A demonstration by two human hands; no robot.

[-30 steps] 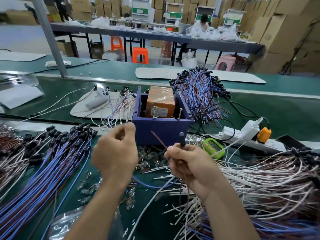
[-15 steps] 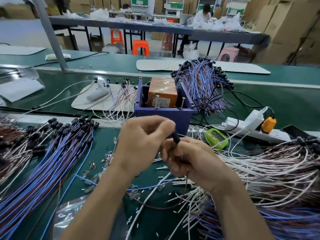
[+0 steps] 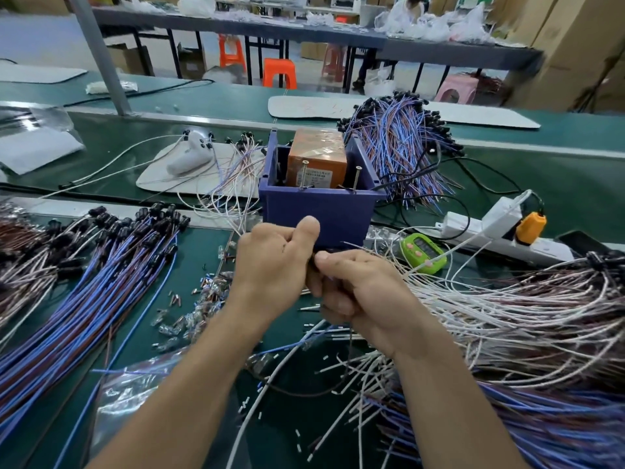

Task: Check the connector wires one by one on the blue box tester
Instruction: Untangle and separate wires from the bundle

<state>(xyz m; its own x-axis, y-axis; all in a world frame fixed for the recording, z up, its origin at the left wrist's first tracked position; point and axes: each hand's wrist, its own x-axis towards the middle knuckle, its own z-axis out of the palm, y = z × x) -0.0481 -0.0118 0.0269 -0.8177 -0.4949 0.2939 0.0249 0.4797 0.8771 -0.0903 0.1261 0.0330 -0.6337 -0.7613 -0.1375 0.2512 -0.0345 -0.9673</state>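
Left hand (image 3: pixel 274 262) joined right hand (image 3: pixel 358 289) on thin wire (image 3: pixel 350 343).

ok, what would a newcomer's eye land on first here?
Dead centre sits the blue box tester with an orange block inside. Just in front of it the left hand and right hand meet, fingers curled on a mostly hidden connector wire. Next is the mass of wire: blue and brown bundles fanned across the green table on the left, a white tangle on the right.
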